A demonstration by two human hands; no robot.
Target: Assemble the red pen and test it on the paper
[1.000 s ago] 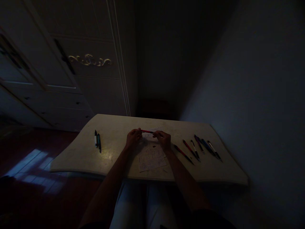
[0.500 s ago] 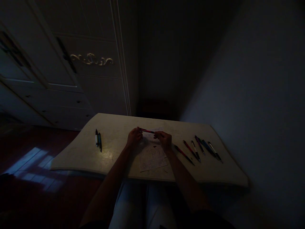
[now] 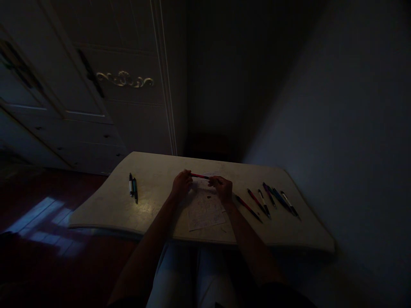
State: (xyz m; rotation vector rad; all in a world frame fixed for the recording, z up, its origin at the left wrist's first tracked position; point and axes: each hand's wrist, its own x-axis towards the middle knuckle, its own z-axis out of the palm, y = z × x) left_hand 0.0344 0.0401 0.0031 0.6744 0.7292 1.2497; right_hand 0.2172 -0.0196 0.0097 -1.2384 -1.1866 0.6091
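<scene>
The red-and-black pen (image 3: pixel 199 176) lay crosswise at the far end of the paper (image 3: pixel 205 216), and we held it at both ends. Our left hand (image 3: pixel 182 184) pinched one end, just left of the paper's far part; our right hand (image 3: pixel 222 188) had thumb and fingers closed around the other, by the paper's far right side. We could not tell how high the pen was above the paper. A small dark piece (image 3: pixel 209 197) lay on the sheet, which bore faint writing. Right of the paper we saw a slanting row of pens, from a red-and-black one nearest it to a white-and-black one (image 3: pixel 290 203) farthest away. Well left of the paper, a white-barrelled pen (image 3: pixel 131 186) and a teal-and-black pen (image 3: pixel 135 191) lay side by side. The pale table (image 3: pixel 154 171) spread beneath the paper, and beyond it to the left stood a panelled cabinet (image 3: pixel 135 119).
</scene>
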